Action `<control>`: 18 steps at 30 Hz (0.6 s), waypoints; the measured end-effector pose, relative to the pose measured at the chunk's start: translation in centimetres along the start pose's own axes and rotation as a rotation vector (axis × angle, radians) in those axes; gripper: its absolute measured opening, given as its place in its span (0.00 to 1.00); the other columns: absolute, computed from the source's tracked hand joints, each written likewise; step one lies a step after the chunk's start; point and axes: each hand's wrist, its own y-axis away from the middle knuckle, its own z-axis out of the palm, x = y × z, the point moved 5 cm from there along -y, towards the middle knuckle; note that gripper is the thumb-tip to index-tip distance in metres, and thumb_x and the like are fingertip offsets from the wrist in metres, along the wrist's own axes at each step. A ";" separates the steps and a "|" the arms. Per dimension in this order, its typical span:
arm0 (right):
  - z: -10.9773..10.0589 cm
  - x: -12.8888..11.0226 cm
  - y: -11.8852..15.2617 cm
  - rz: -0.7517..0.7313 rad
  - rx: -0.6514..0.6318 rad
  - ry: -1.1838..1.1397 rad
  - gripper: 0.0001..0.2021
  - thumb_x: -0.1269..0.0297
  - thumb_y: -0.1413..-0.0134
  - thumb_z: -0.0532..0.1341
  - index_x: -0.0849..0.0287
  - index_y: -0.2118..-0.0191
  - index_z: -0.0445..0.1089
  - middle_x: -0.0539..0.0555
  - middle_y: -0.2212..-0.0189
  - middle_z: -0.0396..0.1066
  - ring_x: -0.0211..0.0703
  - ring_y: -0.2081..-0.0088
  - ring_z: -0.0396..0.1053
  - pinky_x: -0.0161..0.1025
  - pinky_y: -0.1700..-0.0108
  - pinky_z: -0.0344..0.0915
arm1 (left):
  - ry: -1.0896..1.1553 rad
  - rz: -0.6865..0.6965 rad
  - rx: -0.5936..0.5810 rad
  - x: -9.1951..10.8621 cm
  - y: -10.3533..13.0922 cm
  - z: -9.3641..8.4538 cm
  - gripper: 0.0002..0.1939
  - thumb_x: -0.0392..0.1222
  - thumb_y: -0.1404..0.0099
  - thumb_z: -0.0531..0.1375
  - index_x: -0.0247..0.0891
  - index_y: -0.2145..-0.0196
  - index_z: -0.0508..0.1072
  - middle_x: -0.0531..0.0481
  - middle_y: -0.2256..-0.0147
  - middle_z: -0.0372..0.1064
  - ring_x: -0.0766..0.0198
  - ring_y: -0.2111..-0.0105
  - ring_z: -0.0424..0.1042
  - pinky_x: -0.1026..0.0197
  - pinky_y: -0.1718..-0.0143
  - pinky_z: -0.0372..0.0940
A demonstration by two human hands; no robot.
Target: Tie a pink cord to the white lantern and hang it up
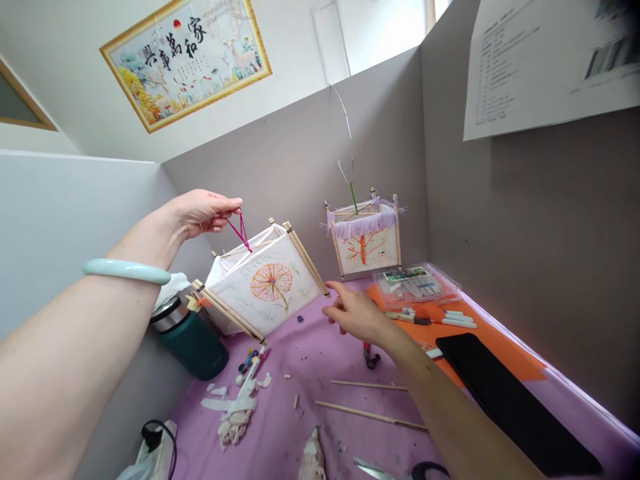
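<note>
My left hand (200, 212) is raised and pinches a pink string (241, 232) from which a handmade paper lantern (263, 283) hangs tilted above the purple table (310, 373). The lantern has wooden stick corners and a painted pink round flower on its white side. My right hand (356, 312) reaches in with fingers apart, fingertips touching the lantern's lower right stick. A second lantern (364, 237) with a purple fringe and an orange drawing stands at the back by the partition, a wire rising from it.
A dark green flask (193, 337) stands at the left. A clear paint box (415, 283), markers (457, 320) and a black tablet (510, 400) lie on orange paper at the right. Loose sticks (370, 415), paper scraps (235, 407) and scissors (395, 472) lie near me. Grey partitions enclose the desk.
</note>
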 end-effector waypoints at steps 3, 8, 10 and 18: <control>0.2 -0.7 0.5 -0.029 -0.111 -0.049 0.25 0.62 0.48 0.56 0.57 0.42 0.58 0.48 0.74 0.73 0.35 0.77 0.68 0.32 0.72 0.59 | 0.004 0.015 -0.006 0.0 0.0 0.0 0.10 0.37 0.44 0.63 0.33 0.77 0.66 0.56 0.81 0.55 0.77 0.85 0.48 0.69 0.84 0.45; 1.3 -2.3 2.5 -0.132 -0.562 -0.174 0.21 0.61 0.49 0.57 0.53 0.47 0.66 0.48 0.70 0.73 0.33 0.77 0.67 0.30 0.75 0.61 | -0.139 0.033 -0.075 -0.3 -0.3 -0.3 0.14 0.43 0.44 0.63 0.36 0.79 0.62 0.57 0.82 0.52 0.74 0.83 0.51 0.67 0.82 0.49; 1.0 -2.4 2.6 -0.134 -0.547 -0.181 0.20 0.61 0.48 0.57 0.53 0.48 0.66 0.49 0.70 0.73 0.33 0.77 0.67 0.30 0.75 0.61 | -0.158 0.041 -0.096 -0.6 -0.6 -0.8 0.15 0.44 0.45 0.64 0.36 0.78 0.62 0.57 0.82 0.51 0.74 0.83 0.51 0.67 0.81 0.51; -0.6 -0.8 1.3 -0.023 -0.292 -0.120 0.20 0.60 0.47 0.56 0.56 0.48 0.65 0.51 0.69 0.73 0.34 0.76 0.68 0.30 0.76 0.59 | -0.104 0.024 -0.065 -1.3 -1.0 -2.0 0.16 0.45 0.46 0.65 0.37 0.78 0.61 0.58 0.82 0.51 0.74 0.83 0.49 0.67 0.82 0.48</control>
